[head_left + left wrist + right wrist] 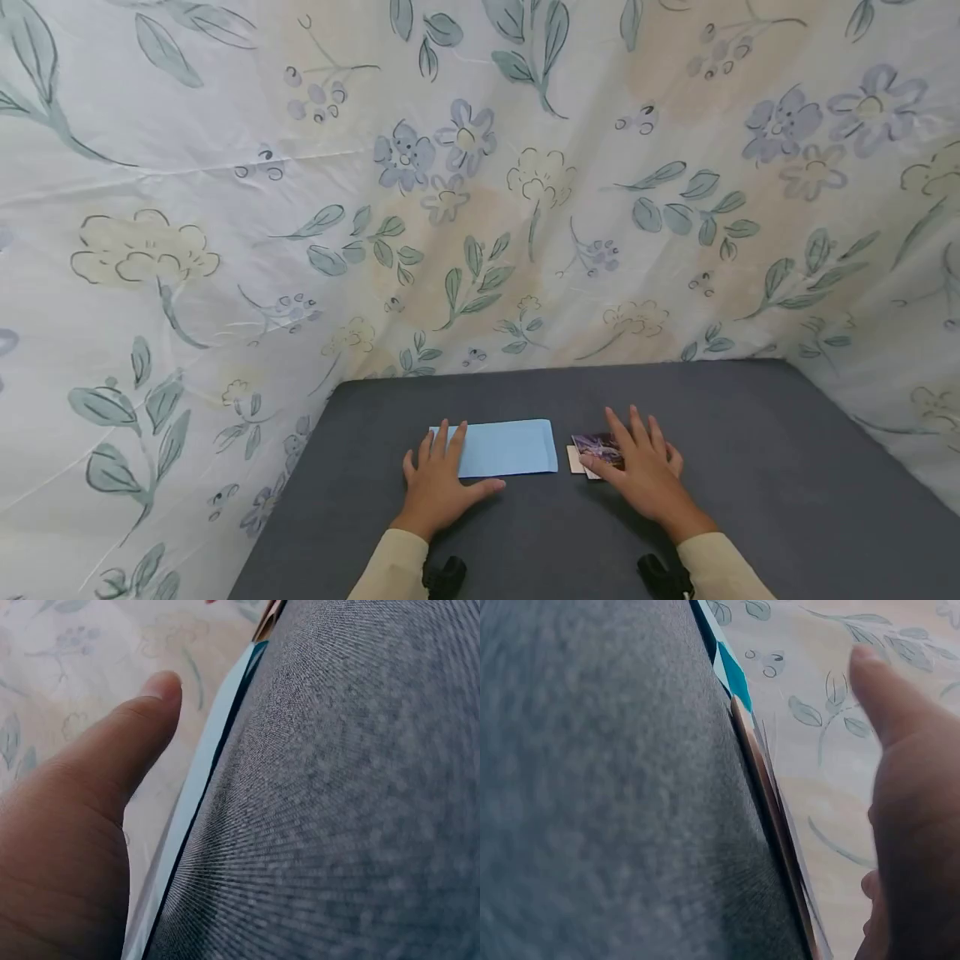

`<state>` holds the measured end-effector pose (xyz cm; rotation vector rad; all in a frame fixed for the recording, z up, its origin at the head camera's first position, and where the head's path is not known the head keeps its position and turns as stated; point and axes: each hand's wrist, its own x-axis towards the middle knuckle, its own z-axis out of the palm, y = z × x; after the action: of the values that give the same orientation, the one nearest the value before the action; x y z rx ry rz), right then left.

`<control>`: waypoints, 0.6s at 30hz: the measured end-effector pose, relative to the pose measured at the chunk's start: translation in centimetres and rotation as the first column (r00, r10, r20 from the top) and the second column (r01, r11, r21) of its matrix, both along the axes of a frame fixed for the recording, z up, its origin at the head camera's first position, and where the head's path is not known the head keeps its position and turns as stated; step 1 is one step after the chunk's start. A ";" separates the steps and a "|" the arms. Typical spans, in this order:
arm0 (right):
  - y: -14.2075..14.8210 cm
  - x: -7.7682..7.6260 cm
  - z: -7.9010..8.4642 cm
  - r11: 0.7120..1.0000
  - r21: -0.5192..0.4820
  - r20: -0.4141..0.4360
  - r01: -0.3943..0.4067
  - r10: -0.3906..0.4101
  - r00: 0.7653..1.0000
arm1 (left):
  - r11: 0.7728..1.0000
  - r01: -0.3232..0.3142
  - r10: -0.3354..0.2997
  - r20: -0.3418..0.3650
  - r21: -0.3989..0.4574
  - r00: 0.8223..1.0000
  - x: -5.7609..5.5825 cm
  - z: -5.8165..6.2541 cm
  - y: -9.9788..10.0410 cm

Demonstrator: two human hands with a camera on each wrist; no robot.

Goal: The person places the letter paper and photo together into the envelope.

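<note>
A light blue envelope [510, 447] lies flat on the dark grey table, its long side running left to right. Over its left end is my left hand [438, 483], fingers spread and thumb stretched out to the right; the left wrist view shows the thumb [142, 727] raised above the envelope [199, 769]. Right of the envelope lie a purple printed card [597, 447] and pale cards [575, 460] beneath it. My right hand [647, 471] is spread over their right part and hides some of them. In the right wrist view its thumb [889, 697] stands apart from the card edges [769, 787].
The grey tabletop [765, 483] stretches out on both sides of the hands. Behind it and along the sides hangs a floral cloth [480, 208]. Black wrist straps [446, 577] sit by both cream sleeves [393, 567].
</note>
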<state>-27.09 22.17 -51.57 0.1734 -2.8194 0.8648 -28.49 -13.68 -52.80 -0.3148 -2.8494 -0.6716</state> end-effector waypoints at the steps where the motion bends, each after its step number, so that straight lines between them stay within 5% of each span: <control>1: 0.1 0.0 0.0 1.000 -0.010 -0.007 -0.002 0.002 1.000 | 1.000 0.003 -0.003 0.007 0.001 1.000 0.0 0.0 -0.1; 8: 1.8 0.1 0.2 0.978 -0.201 -0.075 -0.051 0.037 0.997 | 0.999 0.052 -0.051 0.083 -0.011 0.995 -0.2 -0.3 -0.4; 14: 3.1 -0.2 1.0 0.871 -0.464 -0.115 -0.161 0.121 0.986 | 0.998 0.047 -0.044 0.067 -0.039 0.997 -0.1 0.1 -0.5; 18: 3.5 -0.1 1.4 0.813 -0.571 -0.047 -0.116 0.109 0.993 | 0.998 0.054 -0.052 0.086 -0.022 0.995 -0.2 0.2 -0.6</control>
<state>-27.23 25.63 -50.16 0.2535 -2.4100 1.6838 -28.69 -14.30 -52.64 -0.3754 -2.9412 -0.6771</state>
